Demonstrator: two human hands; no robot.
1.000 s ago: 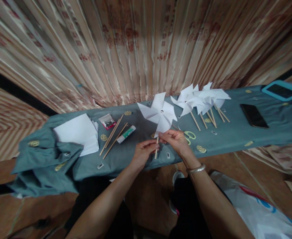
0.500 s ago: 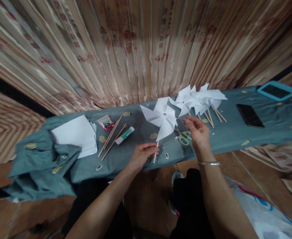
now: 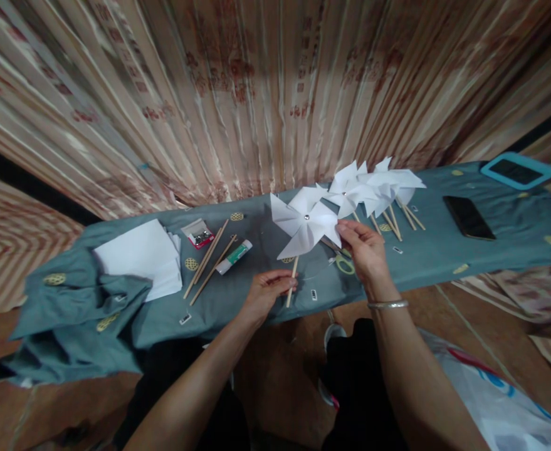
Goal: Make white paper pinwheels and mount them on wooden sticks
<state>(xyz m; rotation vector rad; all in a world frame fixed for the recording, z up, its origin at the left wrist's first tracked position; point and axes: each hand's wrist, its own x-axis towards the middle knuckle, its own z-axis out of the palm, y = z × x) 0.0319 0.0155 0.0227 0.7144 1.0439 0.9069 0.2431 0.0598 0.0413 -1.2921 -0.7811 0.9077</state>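
My left hand (image 3: 268,293) is closed around the wooden stick of a white paper pinwheel (image 3: 298,233), gripping it low down. A shiny metal pin marks the pinwheel's centre, and the blades face up towards me. At the right-hand blade, the fingertips of my right hand (image 3: 360,245) are closed on the paper's edge. Under that hand lies a pair of scissors (image 3: 345,264) with light green handles, partly covered. Just behind, several finished white pinwheels (image 3: 373,188) lie bunched together, their sticks pointing towards me.
To the left are a stack of white paper (image 3: 136,257), a small red-and-white box of metal pins (image 3: 199,234), loose wooden sticks (image 3: 207,260) and a green-and-white glue stick (image 3: 234,257). A black phone (image 3: 467,217) and a blue-framed device (image 3: 518,171) lie right on the teal cloth (image 3: 416,269).
My right hand has moved slightly left onto a blade of the pinwheel. The blades have turned around the pin, while my left hand keeps its hold on the stick.
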